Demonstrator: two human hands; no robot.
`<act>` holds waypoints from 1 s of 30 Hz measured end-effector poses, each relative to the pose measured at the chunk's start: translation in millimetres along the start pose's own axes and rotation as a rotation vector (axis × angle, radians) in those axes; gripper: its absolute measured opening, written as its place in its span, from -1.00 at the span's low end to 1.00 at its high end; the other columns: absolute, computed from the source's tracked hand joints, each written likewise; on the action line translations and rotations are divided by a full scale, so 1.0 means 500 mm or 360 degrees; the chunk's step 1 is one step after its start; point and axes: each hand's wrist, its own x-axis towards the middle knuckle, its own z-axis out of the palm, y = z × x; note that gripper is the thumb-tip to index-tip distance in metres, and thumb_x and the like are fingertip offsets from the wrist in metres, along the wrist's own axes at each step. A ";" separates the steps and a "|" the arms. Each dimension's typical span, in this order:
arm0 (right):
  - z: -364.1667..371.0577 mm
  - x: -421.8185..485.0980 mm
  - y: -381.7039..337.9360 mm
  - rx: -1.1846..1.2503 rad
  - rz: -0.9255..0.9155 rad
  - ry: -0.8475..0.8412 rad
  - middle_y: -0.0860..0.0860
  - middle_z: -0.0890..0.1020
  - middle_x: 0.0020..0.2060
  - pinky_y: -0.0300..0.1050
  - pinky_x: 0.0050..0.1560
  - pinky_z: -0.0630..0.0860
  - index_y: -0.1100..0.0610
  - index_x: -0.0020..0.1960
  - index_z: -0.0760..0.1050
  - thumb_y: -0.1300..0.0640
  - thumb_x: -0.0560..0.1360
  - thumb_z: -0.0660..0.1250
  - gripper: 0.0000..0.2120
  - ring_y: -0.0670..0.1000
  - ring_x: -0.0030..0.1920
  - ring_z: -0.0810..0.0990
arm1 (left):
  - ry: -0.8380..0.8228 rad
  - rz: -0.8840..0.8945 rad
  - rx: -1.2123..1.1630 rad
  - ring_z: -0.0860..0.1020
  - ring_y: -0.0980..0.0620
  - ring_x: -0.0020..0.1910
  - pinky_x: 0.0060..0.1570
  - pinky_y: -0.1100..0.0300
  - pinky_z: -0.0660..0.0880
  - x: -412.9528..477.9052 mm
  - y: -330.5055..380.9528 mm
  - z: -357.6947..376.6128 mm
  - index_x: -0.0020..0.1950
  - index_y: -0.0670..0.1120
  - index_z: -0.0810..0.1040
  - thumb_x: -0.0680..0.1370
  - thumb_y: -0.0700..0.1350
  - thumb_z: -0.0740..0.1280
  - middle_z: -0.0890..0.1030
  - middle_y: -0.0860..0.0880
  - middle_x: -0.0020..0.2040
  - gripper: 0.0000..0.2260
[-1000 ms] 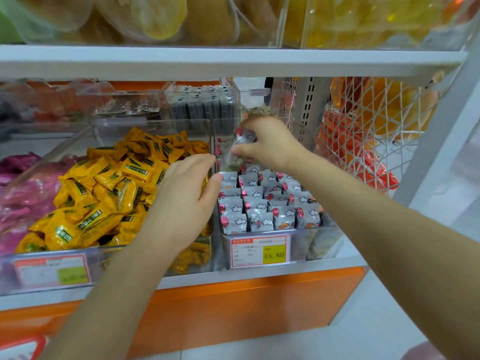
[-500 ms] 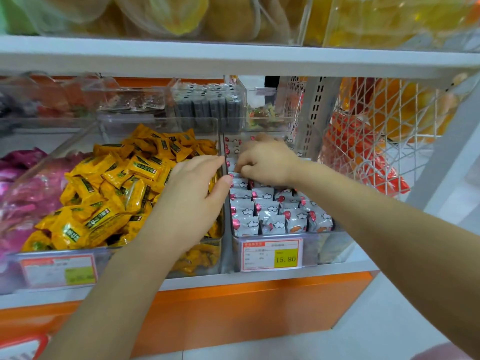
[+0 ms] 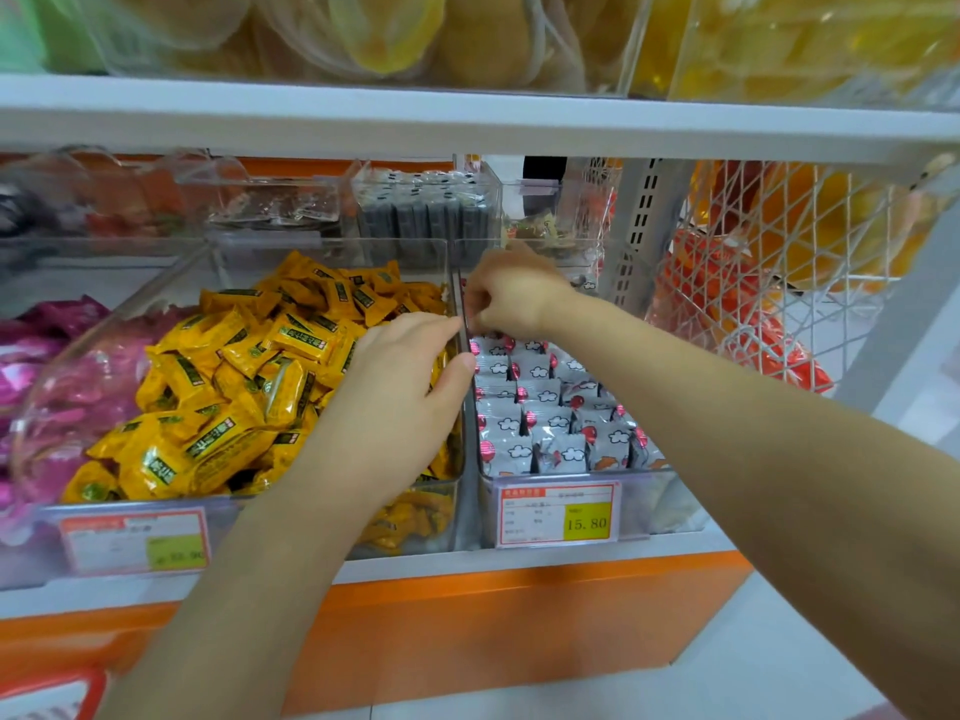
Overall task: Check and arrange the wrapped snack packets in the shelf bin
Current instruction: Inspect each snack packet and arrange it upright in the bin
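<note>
Five or so rows of silver-grey wrapped snack packets (image 3: 540,407), printed with white clouds and red balloons, stand upright on edge in the clear plastic shelf bin (image 3: 649,504) on the right of the middle shelf. Standing them this way probably keeps every face readable and the rows easy to check. An exact packet count is not possible, since the rear rows are hidden. Two hands work here. The right hand (image 3: 511,293) reaches to the bin's rear left corner with its fingers curled downward; whether they pinch a packet cannot be told. The left hand (image 3: 395,402) lies relaxed, fingers nearly straight, thumb tip against the bin's left wall, apparently steadying it. One orange-framed price label (image 3: 558,514) fronts the bin. Beside it, one bin holds loose yellow packets (image 3: 249,376).
</note>
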 end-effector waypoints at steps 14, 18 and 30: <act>-0.086 -0.171 0.007 0.1146 0.0444 0.0997 -0.11 0.49 -0.24 -0.41 -0.19 0.45 0.08 -0.14 0.41 0.22 0.55 0.23 -0.89 -0.15 -0.22 0.50 | 0.0156 -0.0028 -0.0115 0.36 0.02 0.26 0.27 0.14 0.30 -0.010 0.010 -0.004 0.39 -0.08 0.37 0.59 -0.07 0.17 0.39 -0.02 0.29 -0.64; -0.088 -0.233 0.016 0.1636 0.0692 0.1089 0.01 0.59 -0.27 -0.15 -0.19 0.56 0.12 -0.19 0.44 0.26 0.54 0.23 -0.85 -0.03 -0.27 0.59 | 0.0192 -0.0022 -0.0179 0.39 0.02 0.17 0.22 0.10 0.35 -0.020 0.022 -0.004 0.36 -0.08 0.41 0.57 -0.04 0.18 0.35 0.04 0.11 -0.64; -0.066 -0.299 -0.012 0.2905 0.0636 0.0667 -0.01 0.62 -0.45 -0.28 -0.23 0.58 0.25 -0.21 0.46 0.25 0.56 0.22 -0.82 -0.07 -0.36 0.60 | 0.0260 -0.0107 -0.0430 0.35 0.17 0.02 -0.06 0.45 0.25 -0.028 0.050 0.010 0.08 0.07 0.50 0.59 -0.01 0.10 0.45 0.03 0.00 -0.80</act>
